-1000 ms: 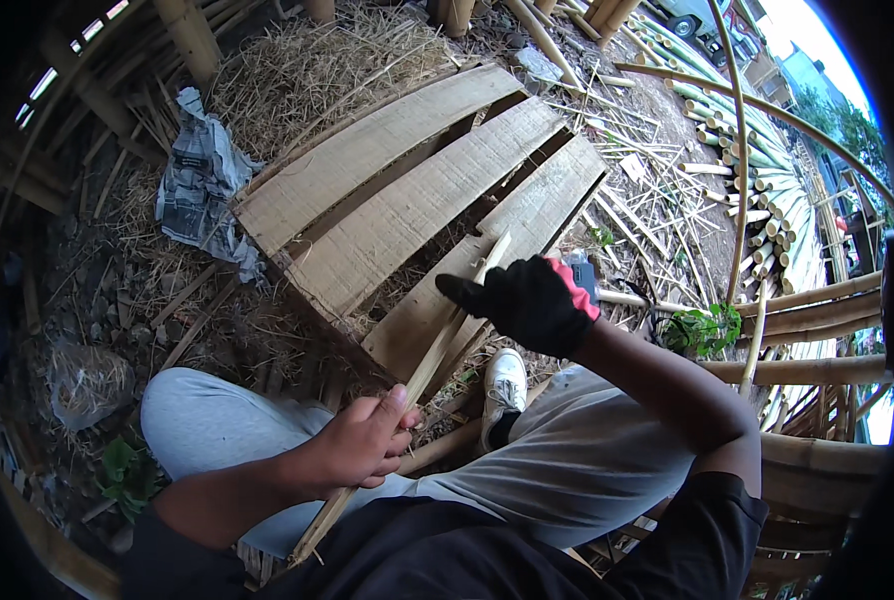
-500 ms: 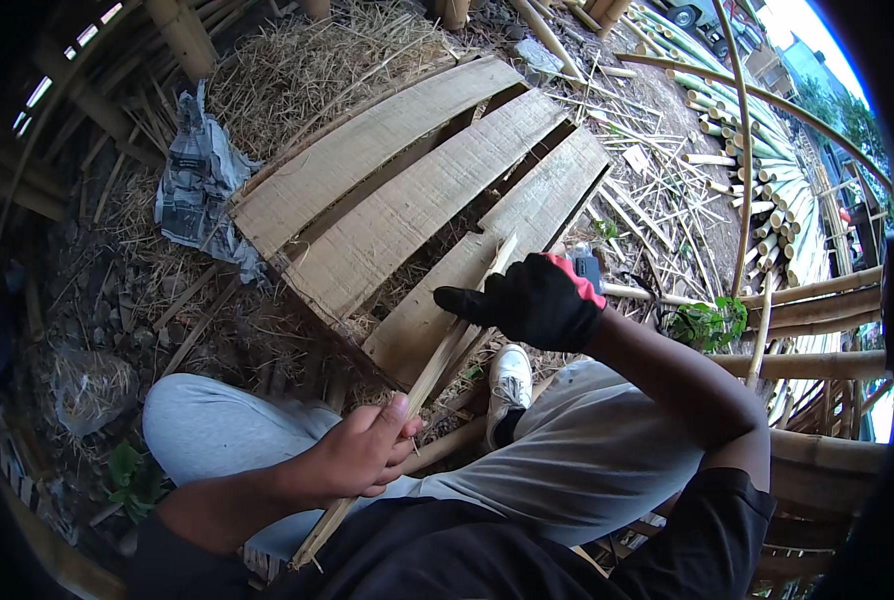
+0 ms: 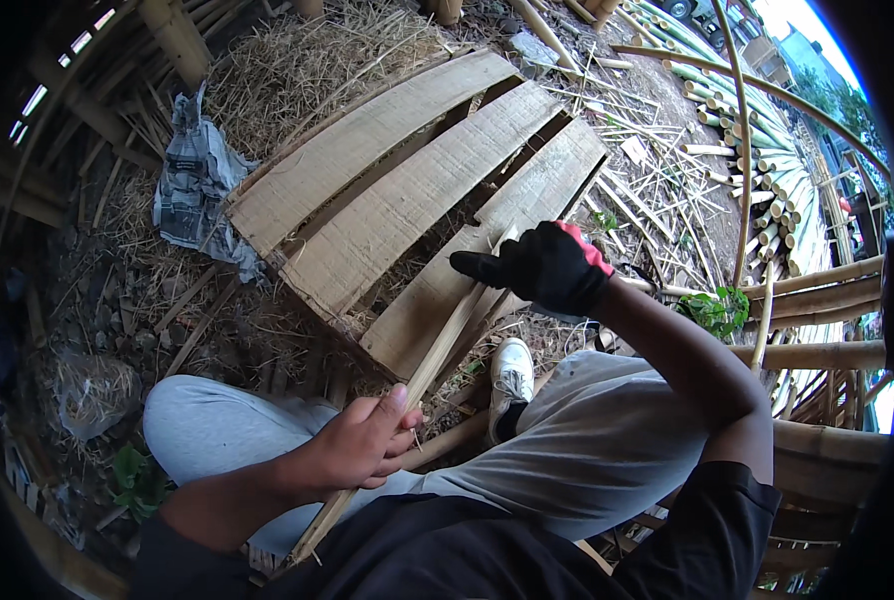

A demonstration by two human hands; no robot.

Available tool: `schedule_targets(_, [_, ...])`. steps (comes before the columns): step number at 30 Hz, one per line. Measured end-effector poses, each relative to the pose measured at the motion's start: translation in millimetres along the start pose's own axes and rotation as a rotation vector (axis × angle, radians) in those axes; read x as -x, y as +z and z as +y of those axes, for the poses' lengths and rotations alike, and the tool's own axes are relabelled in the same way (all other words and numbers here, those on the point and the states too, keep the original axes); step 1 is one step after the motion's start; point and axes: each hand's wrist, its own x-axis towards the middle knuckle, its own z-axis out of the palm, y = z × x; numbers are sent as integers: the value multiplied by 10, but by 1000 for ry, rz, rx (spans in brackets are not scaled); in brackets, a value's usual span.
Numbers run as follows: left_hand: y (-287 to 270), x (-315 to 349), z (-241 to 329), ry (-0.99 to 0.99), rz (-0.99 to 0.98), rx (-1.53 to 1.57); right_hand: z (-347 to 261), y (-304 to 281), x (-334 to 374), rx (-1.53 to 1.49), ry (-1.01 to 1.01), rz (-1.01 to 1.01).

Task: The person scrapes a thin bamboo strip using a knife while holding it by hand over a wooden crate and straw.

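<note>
A long pale split strip, seemingly bamboo [image 3: 441,352], slants from beside my lap up over the near corner of the wooden crate [image 3: 397,215]. My bare left hand [image 3: 359,442] is closed around its lower part, thumb lying along the top. Farther up, my right hand [image 3: 542,268], in a black glove with a red cuff, is closed over the strip at the crate's right slat. One gloved digit, likely the thumb, points left across the strip. The palm side is hidden, so I cannot see whether a tool is also in it.
Crumpled printed paper [image 3: 195,190] lies left of the crate, and dry straw [image 3: 307,65] is heaped behind it. Cut bamboo poles [image 3: 767,200] are stacked at the far right. A bamboo rail [image 3: 817,355] stands at my right; my white shoe [image 3: 512,372] is close to the crate.
My gloved right hand has shifted slightly up and to the right along the strip. A grey object beside it earlier no longer shows. My left hand keeps its hold, almost unmoved.
</note>
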Motion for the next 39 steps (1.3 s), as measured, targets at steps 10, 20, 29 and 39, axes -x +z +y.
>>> schedule_targets(10, [26, 6, -6, -13, 10, -1, 31, -45, 7, 50, -21, -6])
schedule_targets(20, [49, 27, 25, -11, 20, 0, -30, -32, 53, 34, -67, 116])
schedule_targets(29, [52, 20, 41, 18, 9, -7, 185, 107, 88, 157, -53, 71])
schedule_targets(39, [122, 307, -30, 40, -79, -9, 948, 62, 578, 216, 444, -71])
